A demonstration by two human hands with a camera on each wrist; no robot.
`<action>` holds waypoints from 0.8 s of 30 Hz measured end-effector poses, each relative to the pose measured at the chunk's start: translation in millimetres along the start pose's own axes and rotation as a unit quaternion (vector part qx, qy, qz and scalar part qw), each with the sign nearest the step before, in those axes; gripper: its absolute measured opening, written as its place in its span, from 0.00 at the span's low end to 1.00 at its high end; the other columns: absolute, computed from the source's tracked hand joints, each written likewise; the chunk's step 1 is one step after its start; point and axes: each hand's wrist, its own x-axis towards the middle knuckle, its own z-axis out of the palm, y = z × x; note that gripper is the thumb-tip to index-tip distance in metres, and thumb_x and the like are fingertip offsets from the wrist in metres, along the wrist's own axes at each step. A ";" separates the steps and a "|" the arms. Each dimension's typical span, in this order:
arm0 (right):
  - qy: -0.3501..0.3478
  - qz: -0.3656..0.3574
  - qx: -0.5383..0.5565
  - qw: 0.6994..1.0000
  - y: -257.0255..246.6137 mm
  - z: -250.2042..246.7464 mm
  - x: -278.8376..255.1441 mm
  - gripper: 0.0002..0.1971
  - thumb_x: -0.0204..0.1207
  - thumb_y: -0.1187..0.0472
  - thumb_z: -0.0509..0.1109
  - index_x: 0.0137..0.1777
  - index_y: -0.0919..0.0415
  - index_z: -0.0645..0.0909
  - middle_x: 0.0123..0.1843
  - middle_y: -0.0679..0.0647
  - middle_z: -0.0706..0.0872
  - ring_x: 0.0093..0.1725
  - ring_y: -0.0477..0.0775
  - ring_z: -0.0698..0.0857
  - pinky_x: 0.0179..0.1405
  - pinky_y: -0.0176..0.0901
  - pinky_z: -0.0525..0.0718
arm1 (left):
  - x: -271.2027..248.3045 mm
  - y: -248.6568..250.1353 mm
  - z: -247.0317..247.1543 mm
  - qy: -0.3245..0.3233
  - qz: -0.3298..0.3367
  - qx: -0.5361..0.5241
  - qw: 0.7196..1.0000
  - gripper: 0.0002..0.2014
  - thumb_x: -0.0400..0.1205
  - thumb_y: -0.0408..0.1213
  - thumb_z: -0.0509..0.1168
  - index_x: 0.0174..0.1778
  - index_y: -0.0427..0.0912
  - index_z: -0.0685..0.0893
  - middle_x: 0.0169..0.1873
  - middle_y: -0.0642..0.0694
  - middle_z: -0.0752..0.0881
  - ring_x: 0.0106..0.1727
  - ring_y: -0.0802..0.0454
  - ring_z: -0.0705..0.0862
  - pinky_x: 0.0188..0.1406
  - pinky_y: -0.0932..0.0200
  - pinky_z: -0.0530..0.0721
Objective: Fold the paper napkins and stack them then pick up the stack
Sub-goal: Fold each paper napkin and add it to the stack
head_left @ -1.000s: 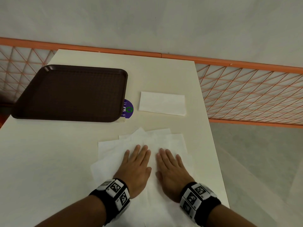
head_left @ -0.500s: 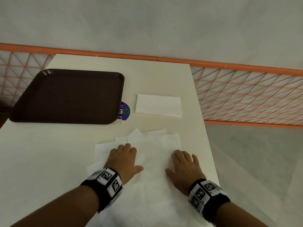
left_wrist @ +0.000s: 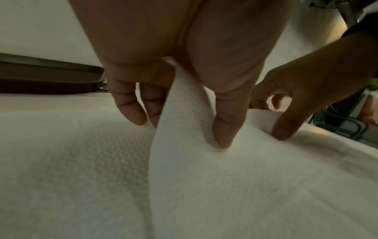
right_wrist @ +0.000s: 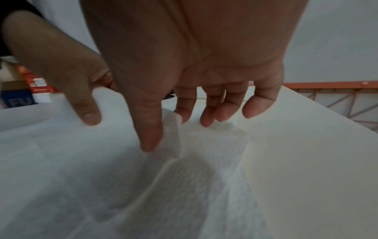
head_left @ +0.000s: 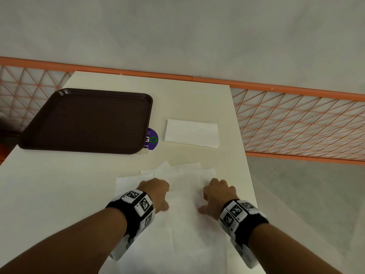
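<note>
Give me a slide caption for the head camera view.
Both hands, left hand and right hand, pinch up the top napkin.

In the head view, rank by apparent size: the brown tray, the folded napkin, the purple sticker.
1. brown tray, clearly the largest.
2. folded napkin, much smaller than the tray.
3. purple sticker, smallest, though the tray hides part of it.
All three sit at about the same distance, so the order is safe.

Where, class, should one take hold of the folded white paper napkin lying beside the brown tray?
Probably by a short end of the folded white paper napkin, reached from above: it lies flat on the cream table, so fingers must slide under an edge.
</note>
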 end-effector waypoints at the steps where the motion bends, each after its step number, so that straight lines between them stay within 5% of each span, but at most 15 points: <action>1: 0.021 -0.015 -0.007 1.000 -0.3 1.4 -3.6 0.18 0.73 0.42 0.71 0.56 0.52 0.81 0.61 0.52 0.74 0.62 0.57 0.73 0.63 0.54 0.74 | -2.0 -2.3 1.2 0.001 0.007 -0.033 0.999 0.16 0.78 0.45 0.69 0.59 0.44 0.80 0.57 0.46 0.83 0.57 0.45 0.84 0.54 0.56 0.80; 5: 0.049 -0.067 0.074 0.994 5.3 9.1 -15.5 0.07 0.75 0.47 0.69 0.45 0.49 0.79 0.57 0.48 0.77 0.56 0.52 0.75 0.57 0.45 0.74 | -4.7 -28.6 7.1 -0.009 0.026 -0.232 0.972 0.05 0.74 0.42 0.74 0.43 0.48 0.87 0.44 0.52 0.89 0.45 0.54 0.88 0.46 0.61 0.85; 8: -0.003 -0.046 0.284 0.958 21.3 11.2 -13.5 0.11 0.71 0.49 0.75 0.34 0.48 0.76 0.39 0.45 0.81 0.38 0.43 0.78 0.39 0.35 0.76 | -4.8 -46.4 5.9 0.004 0.026 -0.409 0.912 0.05 0.73 0.39 0.76 0.43 0.46 0.90 0.40 0.51 0.91 0.43 0.55 0.89 0.41 0.64 0.83; 11: 0.001 -0.002 0.574 0.819 31.1 9.0 -6.0 0.07 0.72 0.61 0.78 0.44 0.62 0.84 0.39 0.58 0.89 0.37 0.51 0.87 0.40 0.48 0.88 | 0.8 -47.1 -0.6 0.006 0.006 -0.631 0.776 0.11 0.77 0.30 0.72 0.54 0.34 0.88 0.49 0.38 0.91 0.52 0.40 0.89 0.53 0.49 0.87; 13: 0.004 0.035 0.686 0.727 34.1 1.6 3.5 0.09 0.73 0.67 0.76 0.51 0.69 0.84 0.46 0.64 0.91 0.42 0.57 0.90 0.39 0.52 0.89 | 10.5 -43.5 -4.9 0.022 -0.008 -0.676 0.736 0.12 0.78 0.31 0.70 0.57 0.33 0.87 0.51 0.36 0.90 0.56 0.36 0.88 0.62 0.40 0.83; 17: 0.058 0.083 0.707 0.700 40.4 -18.1 34.0 0.06 0.74 0.65 0.76 0.44 0.68 0.85 0.40 0.61 0.89 0.34 0.55 0.87 0.34 0.46 0.87 | 41.7 -37.7 -15.5 0.112 -0.022 -0.627 0.771 0.08 0.79 0.40 0.72 0.51 0.42 0.89 0.47 0.46 0.92 0.53 0.44 0.89 0.64 0.40 0.82; 20: 0.082 0.097 0.693 0.710 48.6 -32.8 59.8 0.06 0.75 0.63 0.76 0.40 0.66 0.86 0.40 0.62 0.90 0.35 0.57 0.88 0.36 0.47 0.88 | 66.9 -31.5 -34.7 0.185 -0.026 -0.583 0.791 0.04 0.79 0.41 0.71 0.44 0.46 0.88 0.45 0.49 0.91 0.51 0.46 0.89 0.62 0.43 0.83; 24: 0.113 0.097 0.668 0.729 59.7 -55.3 91.8 0.06 0.76 0.63 0.75 0.40 0.66 0.86 0.44 0.65 0.91 0.40 0.61 0.89 0.39 0.51 0.89 | 94.0 -20.3 -67.3 0.224 -0.034 -0.494 0.840 0.07 0.83 0.43 0.65 0.50 0.45 0.84 0.43 0.49 0.87 0.47 0.49 0.85 0.49 0.57 0.81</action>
